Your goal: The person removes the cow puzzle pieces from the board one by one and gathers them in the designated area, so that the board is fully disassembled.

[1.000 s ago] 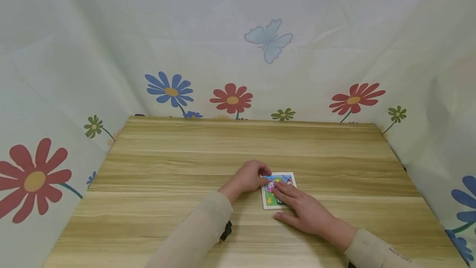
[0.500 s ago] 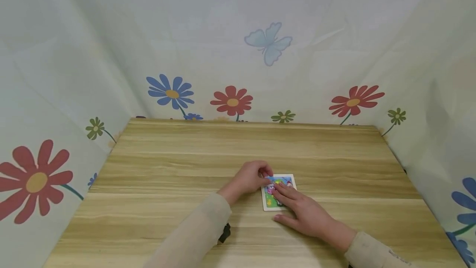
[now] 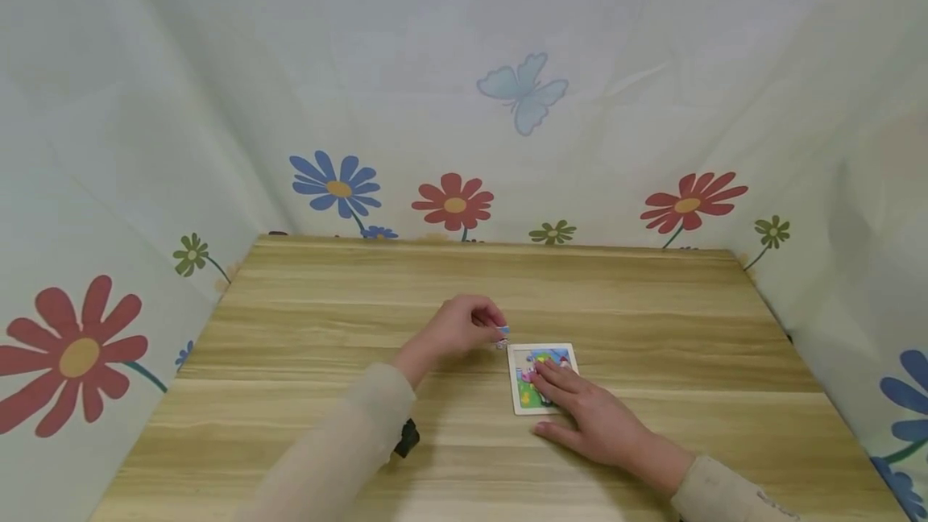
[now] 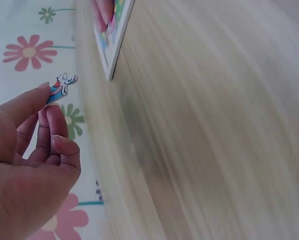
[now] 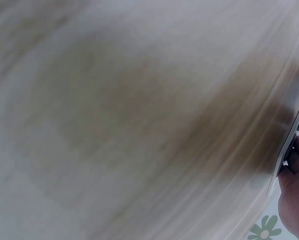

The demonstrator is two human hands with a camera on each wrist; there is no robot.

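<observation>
A small square jigsaw puzzle (image 3: 528,399) with a white border and a bright cartoon picture lies flat on the table. My left hand (image 3: 458,325) pinches a puzzle piece (image 4: 58,91) between thumb and fingers, just off the puzzle's upper left corner. Blue, white and a bit of red show on the piece. Where the puzzle's upper left part was covered, a pale grey-blue gap now shows. My right hand (image 3: 598,419) lies over the puzzle's right side, fingers extended onto the picture and thumb on the table below it.
The wood-grain table (image 3: 326,304) stretches around the puzzle on every side. A pale cloth (image 3: 391,87) printed with flowers and a butterfly hangs behind the table and along both sides.
My left hand has pulled away up and to the left, taking the piece out of the puzzle's upper left corner. The right hand stays in place on the puzzle.
</observation>
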